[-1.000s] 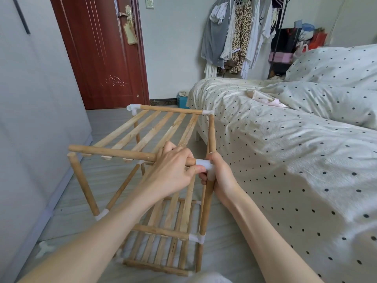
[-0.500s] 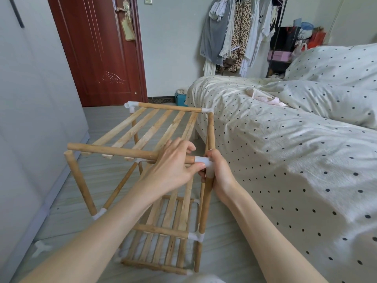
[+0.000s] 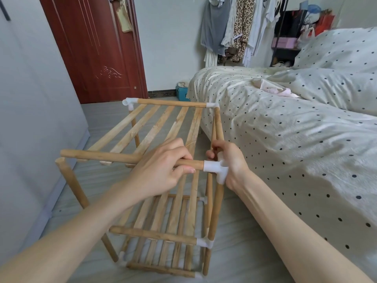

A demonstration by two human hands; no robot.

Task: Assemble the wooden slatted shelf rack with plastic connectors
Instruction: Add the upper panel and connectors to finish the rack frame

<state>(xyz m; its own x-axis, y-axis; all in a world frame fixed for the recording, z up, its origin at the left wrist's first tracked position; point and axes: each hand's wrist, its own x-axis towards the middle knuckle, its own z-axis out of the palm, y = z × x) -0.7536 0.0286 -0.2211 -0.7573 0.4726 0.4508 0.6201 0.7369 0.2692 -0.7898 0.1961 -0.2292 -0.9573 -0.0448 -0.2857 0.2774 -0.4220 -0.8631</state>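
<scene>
The wooden slatted rack (image 3: pixel 157 129) stands on the floor beside the bed, with a top shelf of slats and lower shelves below. My left hand (image 3: pixel 163 170) grips the near top crossbar (image 3: pixel 98 157) close to its right end. That end sits in a white plastic connector (image 3: pixel 214 167) on the near right post (image 3: pixel 215 211). My right hand (image 3: pixel 230 162) grips this connector from the right, fingers curled round the side rail (image 3: pixel 217 125). The crossbar's left end is free, just above the bare top of the left post (image 3: pixel 71 180).
A bed with a dotted cover (image 3: pixel 285 150) runs along the right, close to the rack. A grey wall or wardrobe (image 3: pixel 30 99) is on the left. A red door (image 3: pixel 91 48) and a clothes rail (image 3: pixel 234 27) stand at the back. A blue box (image 3: pixel 181 92) sits on the floor.
My hands stay at the near right corner. The right hand has shifted so more of the white connector shows, and the left fingers have closed tighter round the crossbar.
</scene>
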